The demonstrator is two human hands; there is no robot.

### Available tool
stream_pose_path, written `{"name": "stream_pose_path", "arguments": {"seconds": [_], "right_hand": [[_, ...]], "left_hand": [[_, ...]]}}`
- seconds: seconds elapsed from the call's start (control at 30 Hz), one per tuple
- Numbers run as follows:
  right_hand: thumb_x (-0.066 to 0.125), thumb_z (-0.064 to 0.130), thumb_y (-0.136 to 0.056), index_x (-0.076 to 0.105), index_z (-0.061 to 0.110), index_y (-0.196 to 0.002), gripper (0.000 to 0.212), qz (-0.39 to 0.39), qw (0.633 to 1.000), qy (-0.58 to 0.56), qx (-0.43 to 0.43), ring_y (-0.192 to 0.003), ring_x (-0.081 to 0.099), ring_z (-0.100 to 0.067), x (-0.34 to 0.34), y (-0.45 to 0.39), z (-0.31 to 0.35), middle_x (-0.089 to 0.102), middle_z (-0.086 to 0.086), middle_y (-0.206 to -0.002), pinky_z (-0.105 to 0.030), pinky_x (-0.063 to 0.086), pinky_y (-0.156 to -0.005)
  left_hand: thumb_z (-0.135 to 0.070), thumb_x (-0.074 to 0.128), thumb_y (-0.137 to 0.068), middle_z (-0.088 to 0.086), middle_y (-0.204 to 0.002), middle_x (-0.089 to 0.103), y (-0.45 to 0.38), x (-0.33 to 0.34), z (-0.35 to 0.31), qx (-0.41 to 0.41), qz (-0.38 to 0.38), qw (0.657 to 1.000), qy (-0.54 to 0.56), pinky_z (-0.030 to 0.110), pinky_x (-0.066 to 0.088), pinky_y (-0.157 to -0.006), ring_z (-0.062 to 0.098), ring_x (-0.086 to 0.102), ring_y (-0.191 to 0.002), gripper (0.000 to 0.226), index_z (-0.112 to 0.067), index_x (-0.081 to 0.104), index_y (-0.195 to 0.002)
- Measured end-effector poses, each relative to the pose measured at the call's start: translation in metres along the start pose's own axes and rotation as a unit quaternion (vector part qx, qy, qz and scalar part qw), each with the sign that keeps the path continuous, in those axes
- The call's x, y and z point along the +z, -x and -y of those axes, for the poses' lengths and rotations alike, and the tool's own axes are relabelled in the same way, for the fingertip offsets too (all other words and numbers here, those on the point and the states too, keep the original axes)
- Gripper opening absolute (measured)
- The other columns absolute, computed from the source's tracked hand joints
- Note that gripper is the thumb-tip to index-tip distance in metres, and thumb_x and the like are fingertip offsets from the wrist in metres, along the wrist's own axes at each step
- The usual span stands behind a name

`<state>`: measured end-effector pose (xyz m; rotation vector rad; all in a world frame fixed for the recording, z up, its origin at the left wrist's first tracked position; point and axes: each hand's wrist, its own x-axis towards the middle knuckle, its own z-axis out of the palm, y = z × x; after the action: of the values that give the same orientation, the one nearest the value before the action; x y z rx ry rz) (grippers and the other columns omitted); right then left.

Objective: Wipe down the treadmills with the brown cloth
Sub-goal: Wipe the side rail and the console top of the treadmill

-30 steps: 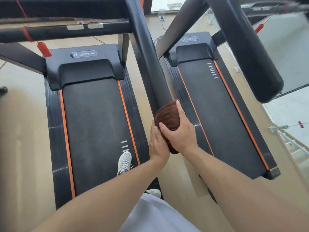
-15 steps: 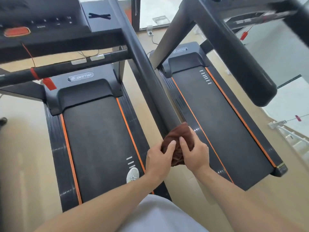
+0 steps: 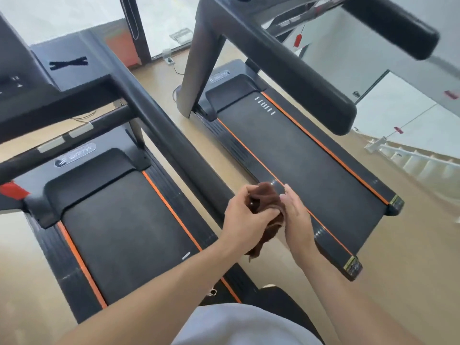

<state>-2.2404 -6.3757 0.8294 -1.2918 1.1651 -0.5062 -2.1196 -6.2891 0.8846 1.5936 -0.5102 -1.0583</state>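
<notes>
brown cloth (image 3: 267,199) partly hidden between the hands, left treadmill (image 3: 119,220) console cut off — logo blurred, unreadable

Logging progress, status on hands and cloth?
Left hand grips brown cloth; right hand flat against it. Cloth off handrail, between the treadmills. Nothing in the way.

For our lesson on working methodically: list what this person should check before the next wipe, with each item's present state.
1. Brown cloth in hand: ok, the left hand grips it.
2. Right hand helping: ok, its straight fingers lie against the cloth.
3. Cloth on a treadmill surface: not ok, it is bunched in the air.
4. Right treadmill deck free of items: ok.
5. Cloth clean enough: cannot tell.
</notes>
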Motion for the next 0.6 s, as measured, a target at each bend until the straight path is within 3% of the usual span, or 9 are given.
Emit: {"name": "stream_pose_path", "arguments": {"seconds": [0.07, 0.17, 0.27, 0.3, 0.4, 0.5, 0.6], "right_hand": [[0.055, 0.039, -0.103, 0.058, 0.038, -0.138, 0.035, -0.054, 0.994, 0.019, -0.093, -0.135, 0.053, -0.007, -0.012, 0.010, 0.010, 0.061, 0.009, -0.141, -0.040, 0.045, -0.112], [0.058, 0.038, -0.099, 0.059, 0.036, -0.137, 0.038, 0.006, 0.983, 0.048, -0.175, -0.126, 0.061, -0.018, -0.028, 0.022, 0.019, 0.065, 0.007, -0.134, -0.043, 0.051, -0.104], [0.073, 0.026, -0.093, 0.056, 0.035, -0.138, 0.049, 0.052, 0.980, 0.068, -0.180, -0.124, 0.062, -0.018, -0.043, 0.022, 0.018, 0.065, 0.012, -0.131, -0.032, 0.054, -0.099], [0.078, 0.018, -0.091, 0.057, 0.033, -0.136, 0.051, 0.048, 0.984, 0.045, -0.168, -0.121, 0.063, -0.016, -0.050, 0.020, 0.019, 0.066, 0.014, -0.127, -0.026, 0.054, -0.096], [0.077, 0.004, -0.089, 0.061, 0.020, -0.112, 0.032, 0.013, 0.989, -0.044, -0.137, -0.097, 0.069, -0.014, -0.070, 0.011, 0.028, 0.069, 0.005, -0.103, -0.024, 0.054, -0.078], [0.073, 0.018, -0.094, 0.056, 0.015, -0.101, 0.018, 0.008, 0.990, -0.084, -0.111, -0.081, 0.067, -0.014, -0.093, 0.003, 0.038, 0.069, -0.004, -0.090, -0.030, 0.051, -0.071], [0.069, 0.022, -0.097, 0.057, 0.011, -0.103, 0.017, 0.051, 0.990, -0.090, -0.099, -0.074, 0.066, -0.012, -0.113, 0.001, 0.048, 0.071, 0.000, -0.083, -0.027, 0.050, -0.064]], "left_hand": [[-0.013, 0.081, -0.080, -0.005, -0.094, 0.076, -0.005, 0.010, -0.005, -0.024, -0.010, 0.999, 0.022, 0.014, 0.053, -0.064, 0.007, 0.073, -0.083, 0.034, -0.024, 0.067, -0.109], [-0.011, 0.080, -0.084, 0.003, -0.096, 0.077, -0.013, 0.029, -0.014, -0.068, -0.004, 0.991, 0.116, 0.026, 0.058, -0.060, 0.017, 0.075, -0.077, 0.033, -0.018, 0.066, -0.113], [-0.024, 0.071, -0.093, 0.008, -0.098, 0.075, -0.022, 0.052, -0.018, -0.151, 0.007, 0.946, 0.288, 0.048, 0.057, -0.090, 0.027, 0.072, -0.086, 0.036, -0.010, 0.064, -0.125], [-0.025, 0.066, -0.096, 0.008, -0.095, 0.074, -0.025, 0.060, -0.019, -0.171, -0.002, 0.928, 0.332, 0.048, 0.055, -0.091, 0.025, 0.070, -0.083, 0.039, -0.007, 0.061, -0.131], [-0.013, 0.058, -0.100, 0.007, -0.088, 0.073, -0.025, 0.087, -0.023, -0.180, -0.032, 0.915, 0.359, 0.032, 0.057, -0.071, 0.020, 0.068, -0.077, 0.036, -0.003, 0.054, -0.134], [-0.009, 0.064, -0.097, 0.009, -0.093, 0.074, -0.013, 0.113, -0.031, -0.160, -0.033, 0.932, 0.325, 0.026, 0.057, -0.060, 0.017, 0.070, -0.075, 0.036, -0.001, 0.052, -0.130], [-0.005, 0.068, -0.093, 0.010, -0.096, 0.072, -0.007, 0.135, -0.040, -0.122, -0.044, 0.961, 0.246, 0.021, 0.053, -0.053, 0.013, 0.069, -0.065, 0.041, 0.006, 0.054, -0.131]]}}
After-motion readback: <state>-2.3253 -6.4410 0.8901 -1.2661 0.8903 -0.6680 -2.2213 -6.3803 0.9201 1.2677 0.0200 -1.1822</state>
